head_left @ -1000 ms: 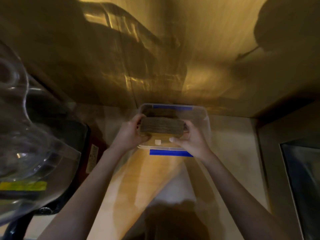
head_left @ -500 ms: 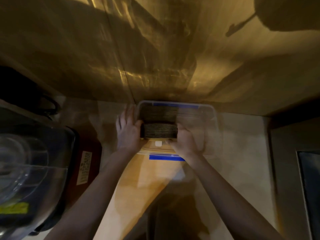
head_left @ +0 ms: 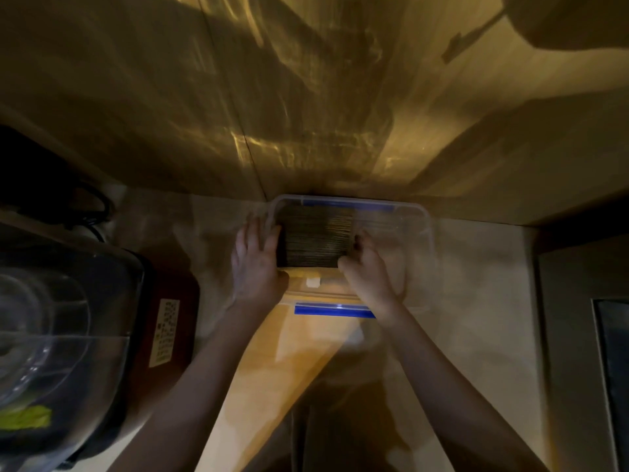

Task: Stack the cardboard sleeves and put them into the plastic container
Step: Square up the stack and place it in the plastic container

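Sleeves [head_left: 316, 237] now lower inside container [head_left: 422, 233]

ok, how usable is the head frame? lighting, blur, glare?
Head view: dim, warm yellow light with glare streaks and hard shadows on the back wall; wide-angle bending at the edges; slight blur overall. The stack of sleeves, left hand and right hand read fine; the clear container walls are faint.

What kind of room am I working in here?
Probably a kitchen or café prep counter, dimly lit. A blender-like appliance with a clear jug stands at the left, a clear plastic container holding cardboard sleeves sits on the pale counter, against a wood-panelled wall.
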Motion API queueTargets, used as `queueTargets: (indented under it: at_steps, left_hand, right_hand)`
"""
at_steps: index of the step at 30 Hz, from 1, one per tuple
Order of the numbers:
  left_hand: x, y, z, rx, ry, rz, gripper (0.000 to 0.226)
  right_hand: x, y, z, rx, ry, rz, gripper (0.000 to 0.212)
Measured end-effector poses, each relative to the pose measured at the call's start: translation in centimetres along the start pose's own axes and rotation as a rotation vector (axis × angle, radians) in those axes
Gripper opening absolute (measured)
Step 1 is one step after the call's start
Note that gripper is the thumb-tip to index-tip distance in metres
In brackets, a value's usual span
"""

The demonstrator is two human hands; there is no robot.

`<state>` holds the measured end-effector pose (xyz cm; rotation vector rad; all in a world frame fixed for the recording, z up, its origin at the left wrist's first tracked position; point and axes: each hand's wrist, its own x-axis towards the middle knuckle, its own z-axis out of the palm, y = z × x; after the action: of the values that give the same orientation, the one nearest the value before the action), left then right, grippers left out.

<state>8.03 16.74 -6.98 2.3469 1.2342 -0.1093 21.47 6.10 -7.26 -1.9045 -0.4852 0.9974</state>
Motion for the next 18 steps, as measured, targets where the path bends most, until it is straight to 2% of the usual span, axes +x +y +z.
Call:
queueTargets:
  at_steps: [3,6,11,18]
  left_hand:
    - [0.0,0.2,0.5,-0.009,-0.015,0.004,0.075]
    - [0.0,0.3,0.8,-0.013,-0.004,-0.003,0.072]
    - [0.2,0.2,1.1,-0.011,0.002,0.008,0.069]
    - [0.2,0.3,0.7,0.007,-0.026,-0.003,0.071]
  right_hand:
    - [0.1,-1.0,0.4,0.349,0.027,0.205,0.04]
    - [0.2,-1.1,1.2,0.47,-0.031,0.361,0.046]
    - [1.0,0.0,1.6,0.562,0.036,0.395,0.057]
    - [1.1,-0.6,0.9,0.694,0.017,0.382,0.049]
